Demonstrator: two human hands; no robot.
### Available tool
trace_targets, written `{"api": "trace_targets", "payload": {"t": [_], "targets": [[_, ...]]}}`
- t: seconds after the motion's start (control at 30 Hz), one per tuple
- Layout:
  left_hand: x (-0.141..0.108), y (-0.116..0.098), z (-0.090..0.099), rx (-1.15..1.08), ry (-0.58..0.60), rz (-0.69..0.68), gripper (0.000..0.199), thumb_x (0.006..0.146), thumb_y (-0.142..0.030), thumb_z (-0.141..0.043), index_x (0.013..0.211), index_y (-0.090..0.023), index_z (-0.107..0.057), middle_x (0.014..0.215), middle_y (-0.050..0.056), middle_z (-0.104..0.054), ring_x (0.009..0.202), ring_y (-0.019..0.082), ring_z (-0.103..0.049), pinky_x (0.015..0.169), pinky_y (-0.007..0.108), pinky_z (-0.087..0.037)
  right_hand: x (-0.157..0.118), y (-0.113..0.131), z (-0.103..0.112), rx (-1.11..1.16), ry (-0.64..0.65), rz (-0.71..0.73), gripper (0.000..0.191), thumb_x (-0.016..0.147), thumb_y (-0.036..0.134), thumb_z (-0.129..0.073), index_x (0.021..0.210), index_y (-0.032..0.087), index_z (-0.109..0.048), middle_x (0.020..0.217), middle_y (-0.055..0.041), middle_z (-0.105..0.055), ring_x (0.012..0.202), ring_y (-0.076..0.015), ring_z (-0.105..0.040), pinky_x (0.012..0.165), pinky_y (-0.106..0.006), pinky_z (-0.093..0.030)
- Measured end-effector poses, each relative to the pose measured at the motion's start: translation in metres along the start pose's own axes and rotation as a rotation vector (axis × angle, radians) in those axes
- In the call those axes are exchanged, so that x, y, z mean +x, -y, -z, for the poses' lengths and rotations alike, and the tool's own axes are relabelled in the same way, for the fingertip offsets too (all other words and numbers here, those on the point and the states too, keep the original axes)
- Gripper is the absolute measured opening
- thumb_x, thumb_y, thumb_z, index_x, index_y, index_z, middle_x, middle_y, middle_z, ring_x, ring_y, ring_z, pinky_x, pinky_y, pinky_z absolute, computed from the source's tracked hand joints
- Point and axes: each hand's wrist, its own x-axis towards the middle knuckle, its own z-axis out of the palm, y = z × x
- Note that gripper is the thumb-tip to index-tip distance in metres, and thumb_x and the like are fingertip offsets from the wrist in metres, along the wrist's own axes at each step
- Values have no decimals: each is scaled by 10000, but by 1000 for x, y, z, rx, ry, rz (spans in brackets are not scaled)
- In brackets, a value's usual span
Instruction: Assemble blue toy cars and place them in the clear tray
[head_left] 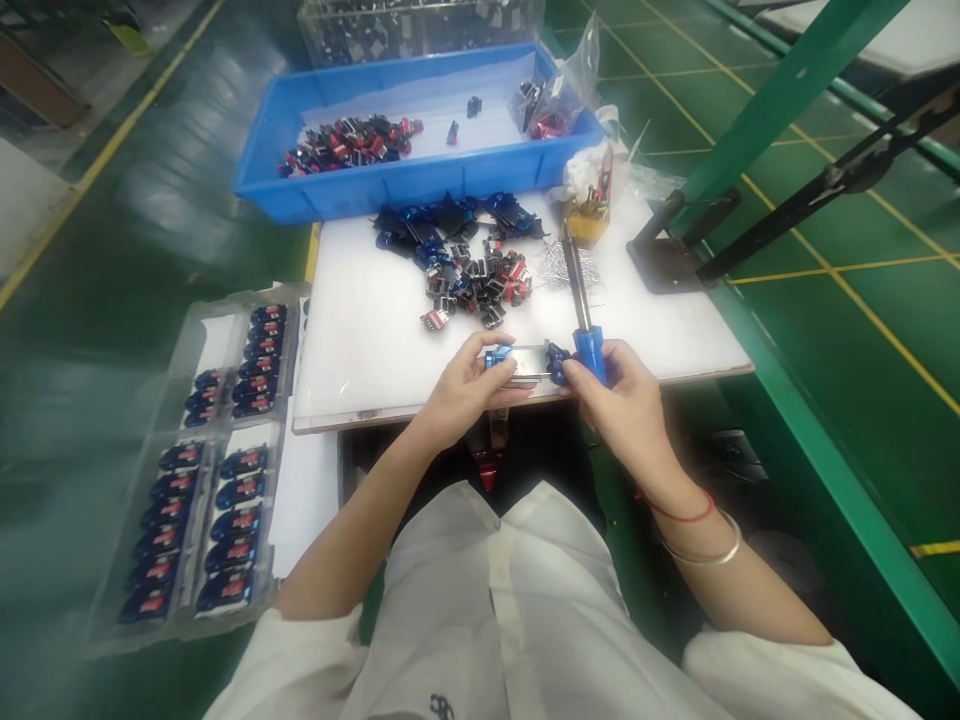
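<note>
White counter (pixel 375 350) on a green-painted floor (pixel 150 250)

We see a blue tray (pixel 420 180) of red-and-black parts (pixel 345 145) and a clear blister tray (pixel 225 460) of blue pieces; our left fingers (pixel 487 345) grip a blue metal part (pixel 517 362) above the counter, right fingers (pixel 600 352) clench what seems a screwdriver (pixel 589 350).

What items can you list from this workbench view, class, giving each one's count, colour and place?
plastic crate: one, blue, far end of table
parts heap: one, black, red and blue, on table
pins: one pile, silver, beside heap
table: one, white, centre
blister trays: count unclear, clear, left of table
floor: green, yellow lines, below
blue-and-silver part: one, between hands
screwdriver: one, blue handle, right hand
left hand: one, holding part
right hand: one, red string and silver bangle on wrist
</note>
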Motion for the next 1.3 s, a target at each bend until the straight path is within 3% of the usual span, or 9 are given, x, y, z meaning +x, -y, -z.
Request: {"api": "trace_targets", "payload": {"t": [0.2,0.33,0.57,0.7,0.93,1.1,1.17,1.3], "targets": [[0,-1,3,107,-105,-144,327,831,-292,-715,1120,-218,-579,1116,36,-604,976,153,-677,911,334,-612,9,-7,25,-125,-103,53,298,782,482,-706,823,230,-551,609,48,-537,483,-134,-450,451,-263,-348],[3,0,8,164,-151,-210,355,788,-264,-752,1101,-219,-590,1105,21,-599,974,134,-643,891,297,-613,17,-14,53,-307,-201,24,308,742,507,-693,805,228,-579,569,60,-486,494,-150,-435,492,-283,-352],[11,-11,11,212,-305,-221,516,738,-240,-783,1218,-254,-594,1219,49,-598,1049,180,-645,875,301,-624,36,-27,97,-599,-304,24,353,718,570,-559,757,225,-626,655,-15,-616,594,-209,-524,582,-327,-396],[13,-18,15,199,-324,-144,433,730,-246,-791,1137,-210,-648,1124,52,-659,1019,190,-665,926,341,-611,52,-35,112,-722,-346,8,285,756,502,-544,768,230,-627,727,-65,-667,679,-253,-596,626,-349,-436],[14,-18,20,149,-254,-100,406,700,-282,-819,1059,-179,-658,1106,53,-647,983,190,-667,887,356,-626,88,-48,110,-912,-365,14,231,863,335,-539,922,159,-676,904,-167,-690,879,-333,-645,742,-396,-457],[14,-17,23,190,-161,-70,434,731,-318,-797,1120,-196,-648,1115,54,-639,998,203,-663,893,375,-624,106,-48,102,-985,-377,-16,310,891,354,-525,1087,157,-660,1031,-187,-686,923,-354,-630,713,-415,-457],[14,-16,25,212,-104,-58,425,757,-311,-772,1145,-203,-637,1084,47,-648,1004,202,-659,904,372,-617,109,-46,98,-1038,-406,39,317,900,356,-514,1087,146,-660,1021,-203,-684,936,-371,-614,733,-441,-460],[13,-13,30,271,-15,-37,395,813,-313,-725,1180,-216,-619,1057,38,-656,987,194,-662,937,375,-596,114,-39,81,-982,-396,300,259,898,305,-498,1016,148,-667,994,-204,-685,962,-368,-601,855,-495,-449]]}}
